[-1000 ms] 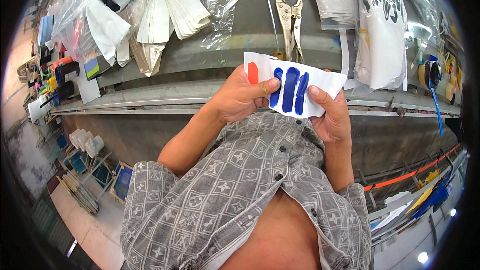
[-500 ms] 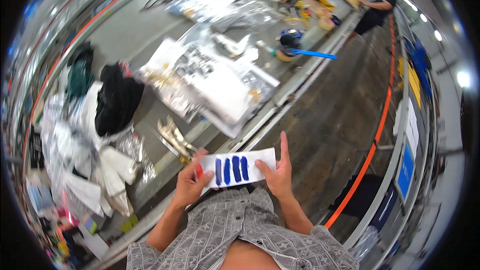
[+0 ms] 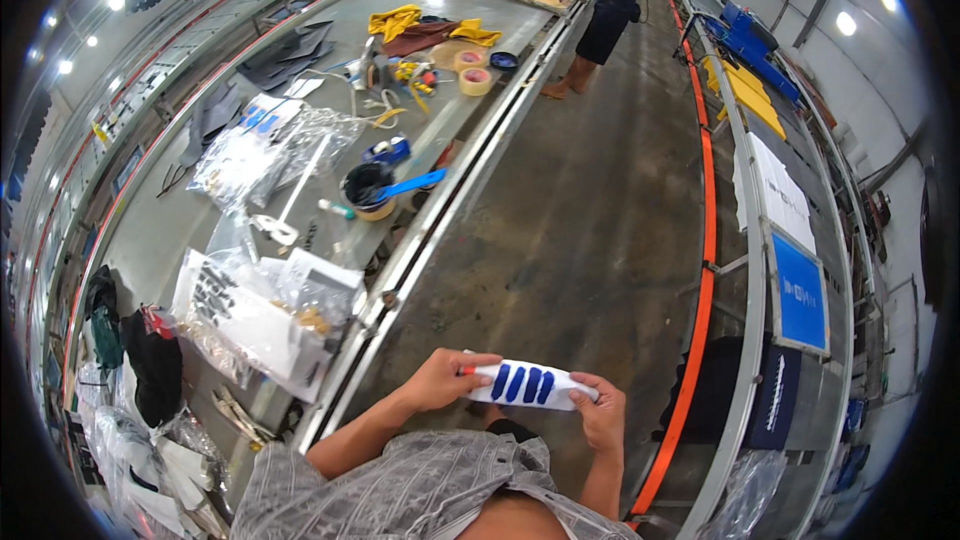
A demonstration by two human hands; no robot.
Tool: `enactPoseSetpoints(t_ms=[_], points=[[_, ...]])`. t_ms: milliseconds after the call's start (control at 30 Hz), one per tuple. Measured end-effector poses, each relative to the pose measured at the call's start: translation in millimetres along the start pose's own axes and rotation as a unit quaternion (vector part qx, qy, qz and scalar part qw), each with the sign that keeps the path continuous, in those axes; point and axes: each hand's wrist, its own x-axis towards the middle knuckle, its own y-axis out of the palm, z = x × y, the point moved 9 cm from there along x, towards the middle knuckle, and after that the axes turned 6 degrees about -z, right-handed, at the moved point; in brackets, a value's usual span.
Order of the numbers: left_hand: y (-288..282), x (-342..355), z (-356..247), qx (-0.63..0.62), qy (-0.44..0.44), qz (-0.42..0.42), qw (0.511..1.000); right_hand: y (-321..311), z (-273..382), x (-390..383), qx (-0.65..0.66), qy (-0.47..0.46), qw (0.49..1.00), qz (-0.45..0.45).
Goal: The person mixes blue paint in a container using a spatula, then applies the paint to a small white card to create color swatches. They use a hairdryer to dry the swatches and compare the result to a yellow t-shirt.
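I hold a small white sheet (image 3: 530, 386) printed with several blue bars and a red mark between both hands, low in the head view. My left hand (image 3: 440, 378) grips its left end, thumb on top by the red mark. Its right end is pinched by my right hand (image 3: 603, 415). The sheet lies nearly flat in front of my grey patterned shirt (image 3: 400, 490), above the dark floor (image 3: 580, 230).
A long grey workbench (image 3: 180, 230) runs along my left, strewn with plastic bags (image 3: 255, 315), black cloth, a black pot with a blue stick (image 3: 375, 187), tape rolls and yellow cloth. Another person (image 3: 600, 10) stands at its far end. An orange-railed bench with a blue panel (image 3: 800, 290) runs on the right.
My view has swung from the bench edge out along the aisle. Both hands still hold the sheet, which now sits lower and flatter in front of me.
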Motion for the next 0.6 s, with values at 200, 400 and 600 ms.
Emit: enactPoseSetpoints(t_ms=[200,400,600], points=[[53,149,-81,0.039,0.075,-0.022,0.996,-99,60,107,-0.012,-0.021,0.997,-0.079],[57,268,-93,-0.039,0.012,0.01,0.999,-106,110,234,0.039,-0.068,0.995,-0.067],[15,415,-106,-0.132,0.088,-0.03,0.987,-76,143,385,-0.05,-0.102,0.994,-0.006]])
